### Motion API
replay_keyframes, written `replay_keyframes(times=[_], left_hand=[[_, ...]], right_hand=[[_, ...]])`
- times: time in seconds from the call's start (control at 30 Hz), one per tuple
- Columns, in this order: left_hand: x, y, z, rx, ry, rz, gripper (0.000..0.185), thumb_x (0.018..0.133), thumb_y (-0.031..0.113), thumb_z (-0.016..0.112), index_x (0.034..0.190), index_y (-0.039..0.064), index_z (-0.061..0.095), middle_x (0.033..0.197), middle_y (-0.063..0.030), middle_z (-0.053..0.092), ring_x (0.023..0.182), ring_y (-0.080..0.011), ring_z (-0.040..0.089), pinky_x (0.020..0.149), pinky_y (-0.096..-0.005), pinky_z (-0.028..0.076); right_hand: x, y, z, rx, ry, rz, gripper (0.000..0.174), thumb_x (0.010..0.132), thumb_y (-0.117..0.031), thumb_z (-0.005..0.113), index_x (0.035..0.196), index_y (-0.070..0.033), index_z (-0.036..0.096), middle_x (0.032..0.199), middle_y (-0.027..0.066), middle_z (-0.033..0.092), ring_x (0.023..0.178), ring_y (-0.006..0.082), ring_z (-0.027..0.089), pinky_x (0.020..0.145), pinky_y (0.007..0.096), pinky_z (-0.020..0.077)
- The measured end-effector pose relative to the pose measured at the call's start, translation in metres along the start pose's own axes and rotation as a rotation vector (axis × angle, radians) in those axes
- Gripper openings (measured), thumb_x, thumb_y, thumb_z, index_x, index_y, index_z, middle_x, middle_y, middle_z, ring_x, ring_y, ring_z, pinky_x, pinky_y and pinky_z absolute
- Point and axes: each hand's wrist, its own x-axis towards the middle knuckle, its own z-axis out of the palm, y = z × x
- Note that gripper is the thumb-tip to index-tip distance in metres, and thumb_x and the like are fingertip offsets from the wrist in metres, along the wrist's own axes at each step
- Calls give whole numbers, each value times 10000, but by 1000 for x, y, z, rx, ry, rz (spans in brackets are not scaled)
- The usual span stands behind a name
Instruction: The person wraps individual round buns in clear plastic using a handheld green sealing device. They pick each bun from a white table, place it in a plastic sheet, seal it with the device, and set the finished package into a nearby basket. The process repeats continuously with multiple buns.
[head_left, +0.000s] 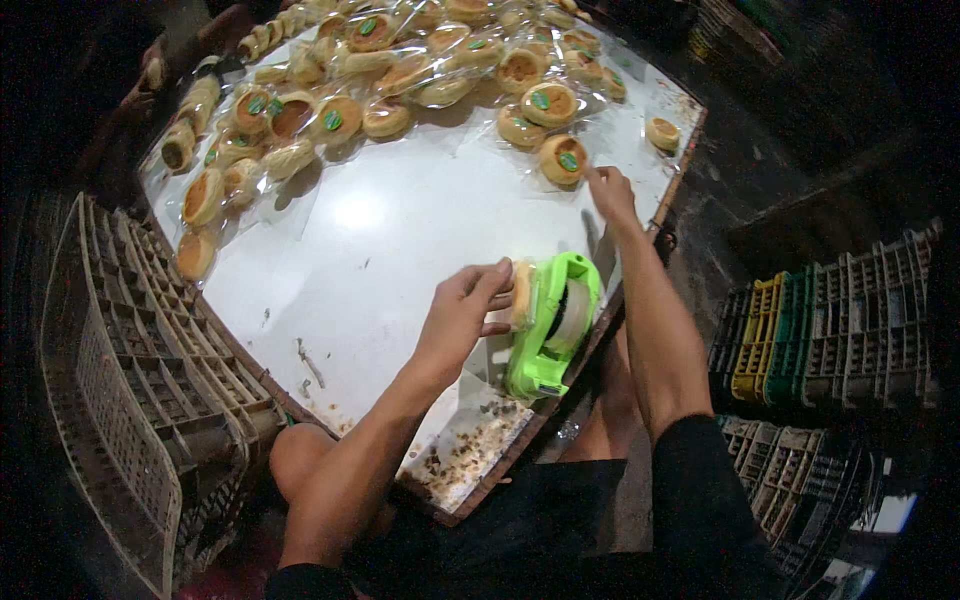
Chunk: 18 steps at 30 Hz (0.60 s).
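Note:
Near the table's right edge, my left hand (472, 300) holds a round bread in clear plastic wrap (523, 294), tilted on its side against a bright green tape dispenser (529, 356) with a roll of clear tape (574, 316). My right hand (611, 193) is farther up, its fingers at the edge of a wrapped bread with a green sticker (562, 160); whether they grip it or its wrap is not clear. More wrapped breads (337, 120) with green stickers are heaped across the far part of the white table (360, 225).
A lone small bread (662, 134) lies at the right edge. Crumbs (457, 450) cover the near corner. A plastic crate (150, 360) stands at the left, stacked crates (814, 337) at the right. Another person's hand (154, 71) is at the upper left, beside rows of breads (199, 105).

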Motion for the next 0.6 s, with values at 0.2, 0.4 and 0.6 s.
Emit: replay_keyframes(times=[0.2, 0.4, 0.6], left_hand=[[-10, 21, -42, 123, 204, 169, 577, 976, 401, 606, 1340, -34, 495, 1322, -197, 567, 1232, -276, 553, 946, -409, 508], [4, 22, -72, 36, 547, 279, 516, 1023, 431, 513, 1295, -7, 523, 1294, -158, 564, 1190, -239, 547, 994, -374, 433], [-54, 11, -27, 456, 435, 978, 204, 1000, 177, 603, 1153, 46, 637, 878, -77, 600, 838, -145, 574, 728, -303, 486]], right_hand=[[-5, -112, 8, 95, -242, -95, 668, 874, -424, 707, 1345, 6, 506, 1358, 239, 530, 1214, 331, 566, 1017, 390, 462], [-188, -156, -3, 751, -525, -671, 470, 942, -188, 667, 1328, -37, 445, 1144, 116, 573, 1086, 201, 570, 938, 337, 477], [-286, -148, -73, 1077, -325, -429, 132, 1026, -116, 531, 1122, -29, 555, 1059, 53, 566, 942, 131, 537, 851, 273, 459]])
